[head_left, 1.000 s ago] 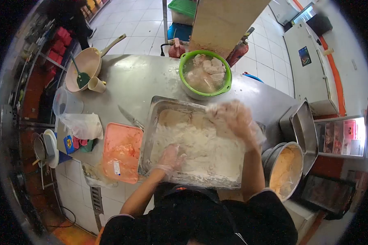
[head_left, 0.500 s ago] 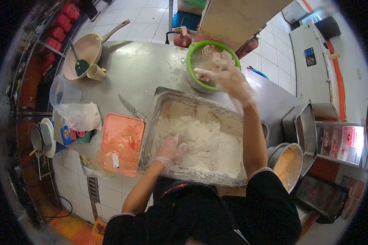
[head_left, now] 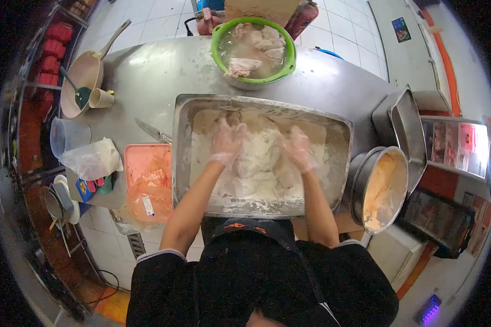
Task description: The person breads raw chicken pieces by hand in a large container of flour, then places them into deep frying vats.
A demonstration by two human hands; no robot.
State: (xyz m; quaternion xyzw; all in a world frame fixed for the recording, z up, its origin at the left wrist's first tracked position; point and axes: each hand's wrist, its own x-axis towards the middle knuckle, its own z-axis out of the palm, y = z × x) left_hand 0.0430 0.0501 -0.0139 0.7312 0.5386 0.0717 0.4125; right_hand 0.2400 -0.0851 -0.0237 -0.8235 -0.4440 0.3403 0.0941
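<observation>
A deep metal tray (head_left: 181, 122) holds white flour (head_left: 259, 147) with floury lumps in it. Over the flour's left side is my left hand (head_left: 227, 140), in a clear plastic glove, its fingers apart and touching the flour. My right hand (head_left: 296, 148), gloved too and slightly blurred, lies on the right side with its fingers stretched out. Neither visibly grips a piece. Beyond the tray, a green colander (head_left: 216, 48) sits in a bowl with cloudy liquid and several pieces of raw chicken (head_left: 264, 41). What lies under the flour is hidden.
Left of the tray are a pink tray (head_left: 139, 158), a knife (head_left: 154, 131), a plastic bag (head_left: 95, 158), a clear container (head_left: 65, 139), a cup (head_left: 101, 98) and a frying pan (head_left: 95, 71). Round pans (head_left: 403, 188) and a metal tray (head_left: 414, 131) stand at the right.
My right hand has come back from the green colander into the flour tray, and the chicken it was at lies in the colander. My left hand has shifted farther into the tray. The view has moved.
</observation>
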